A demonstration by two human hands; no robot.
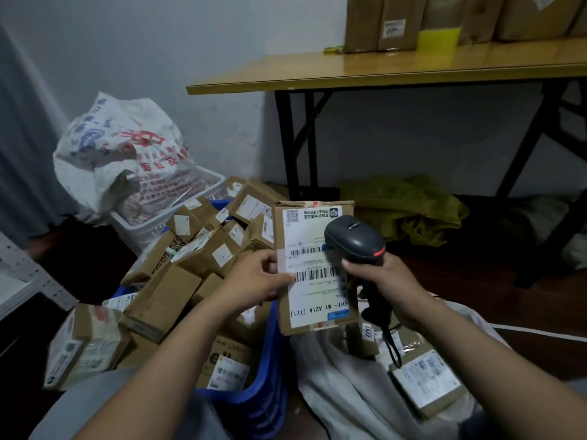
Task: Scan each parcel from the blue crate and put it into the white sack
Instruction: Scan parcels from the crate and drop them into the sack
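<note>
Spanning the upper right, a yellow-topped worktop [381, 69] on black legs carries a row of brown boxes [400, 23] against the wall. Below it, at lower right, the white sack [343, 395] lies open on the floor with a few labelled packets [425, 385] inside. Just left of it the blue crate [270, 369] is heaped well over its rim with brown cartons [190, 249], most bearing white labels.

Between crate and sack, raised above both, is the parcel [313, 281]. It is a flat brown cardboard box, upright with its broad face to the camera. A white shipping label nearly covers that face, with two barcodes, a QR square at top left and large print turned sideways along the bottom (it reads "M1 A21A [T21]").

A dark grey scanner [354, 238] with a red band overlaps the label's right side, its head near the upper barcode; a black cord hangs from its handle. The left hand [254, 277] pinches the parcel's left edge, thumb on the label. The right hand [389, 281] is wrapped round the scanner's handle.
</note>
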